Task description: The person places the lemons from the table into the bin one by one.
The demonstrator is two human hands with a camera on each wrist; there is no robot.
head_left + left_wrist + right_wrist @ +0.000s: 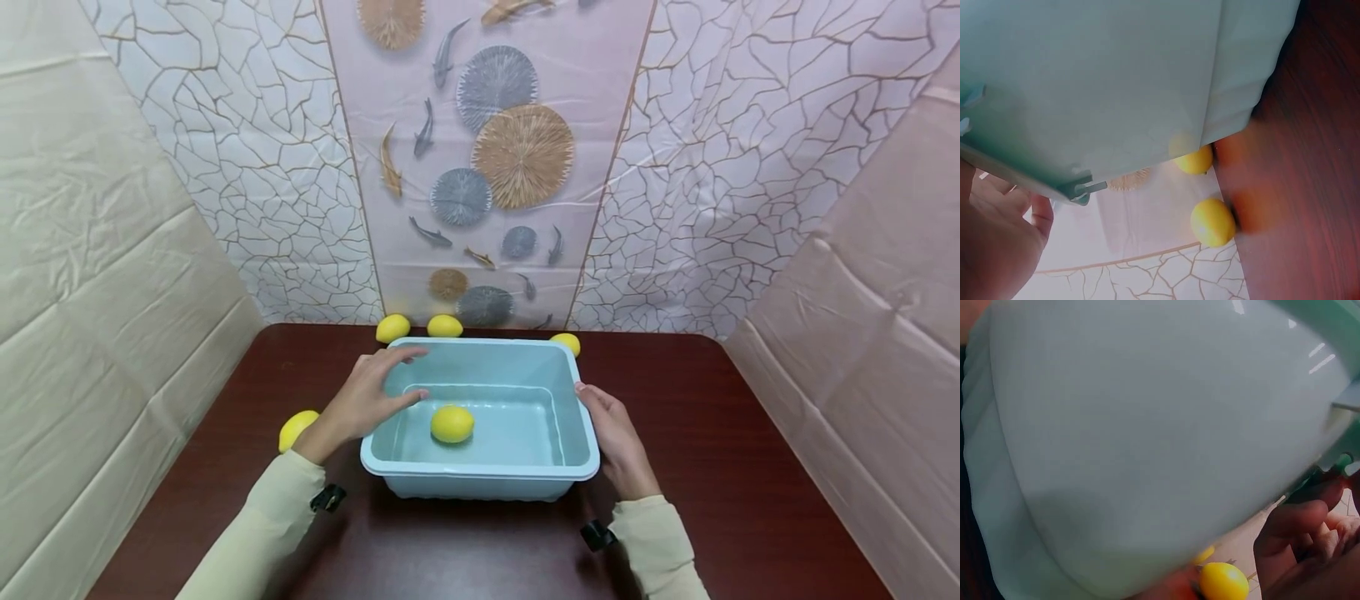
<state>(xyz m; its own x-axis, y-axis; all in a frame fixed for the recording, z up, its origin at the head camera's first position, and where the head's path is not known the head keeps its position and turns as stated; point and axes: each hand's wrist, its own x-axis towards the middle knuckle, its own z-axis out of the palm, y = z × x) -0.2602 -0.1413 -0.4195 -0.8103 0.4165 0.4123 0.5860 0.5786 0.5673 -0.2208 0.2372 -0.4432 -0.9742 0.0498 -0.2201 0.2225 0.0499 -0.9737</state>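
A light-blue plastic basin (pixel 480 472) stands on the table in the head view, with one yellow lemon (pixel 452 424) lying on its floor, left of the middle. My left hand (pixel 367 396) is over the basin's left rim, thumb and fingers spread apart with nothing between them. On the opposite side my right hand (pixel 617 433) grips the right rim, the thumb on top and the other fingers below the edge. The right wrist view shows the curled fingers (pixel 1297 531) under that rim. Both wrist views are mostly filled by the basin's outer wall.
Two lemons, one (pixel 393 328) and another (pixel 445 326), sit behind the basin at the table's back edge. One more lemon (pixel 566 343) is partly hidden behind its back right corner. Beside my left wrist lies a further lemon (pixel 298 430). Patterned cloth walls (pixel 480 167) surround the dark table (pixel 712 467).
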